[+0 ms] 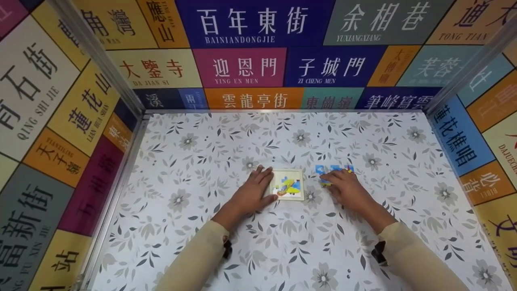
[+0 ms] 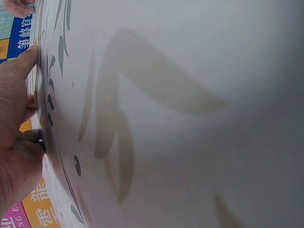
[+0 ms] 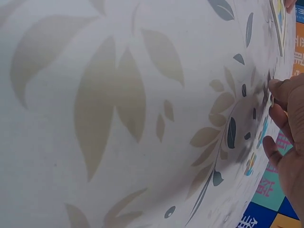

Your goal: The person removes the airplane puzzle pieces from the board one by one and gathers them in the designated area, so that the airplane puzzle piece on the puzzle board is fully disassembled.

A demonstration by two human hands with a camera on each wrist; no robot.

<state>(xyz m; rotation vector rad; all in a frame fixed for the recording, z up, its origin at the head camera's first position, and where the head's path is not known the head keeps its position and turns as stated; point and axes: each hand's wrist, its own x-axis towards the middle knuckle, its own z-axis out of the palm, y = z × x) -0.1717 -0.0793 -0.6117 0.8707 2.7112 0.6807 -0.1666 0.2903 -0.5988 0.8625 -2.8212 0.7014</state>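
A small square puzzle tray (image 1: 288, 198) with a pale rim lies flat on the table, partly filled with a yellow and blue picture. My left hand (image 1: 253, 189) rests at its left side, thumb at the lower left corner and fingers by the upper left; it steadies the tray without wrapping round it. To the right, my right hand (image 1: 346, 186) is over loose blue and yellow puzzle pieces (image 1: 320, 169) and hides some of them. In the right wrist view its fingertips pinch a thin puzzle piece (image 3: 272, 101), seen edge-on.
The table (image 1: 226, 250) wears a white cover with grey flowers and leaves. Panels with coloured street-name signs (image 1: 240, 68) stand along its back, left and right sides. Several loose pieces (image 3: 251, 164) lie flat below the right fingers in the right wrist view.
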